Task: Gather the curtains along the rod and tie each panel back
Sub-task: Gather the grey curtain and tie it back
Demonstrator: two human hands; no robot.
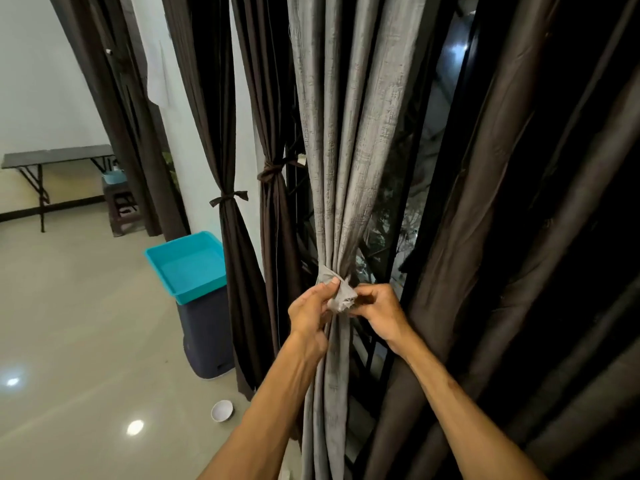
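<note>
A grey textured curtain panel [349, 133] hangs in the middle, gathered into a bundle at waist height. A grey fabric tie [327, 276] wraps the bundle, with its crumpled ends bunched in front. My left hand [311, 306] pinches the tie's ends from the left. From the right, my right hand [379, 310] pinches the same knot. Two dark brown panels [235, 216] [273, 188] to the left hang tied back with brown bands. A wide dark brown panel [519, 202] hangs loose at the right.
A turquoise tray [187, 263] sits on a dark bin [206, 337] beside the brown curtains. A small white bowl [222, 410] lies on the glossy tile floor. A folding table [55, 157] and a stool [121, 206] stand at the far left wall. Dark window bars show behind the grey panel.
</note>
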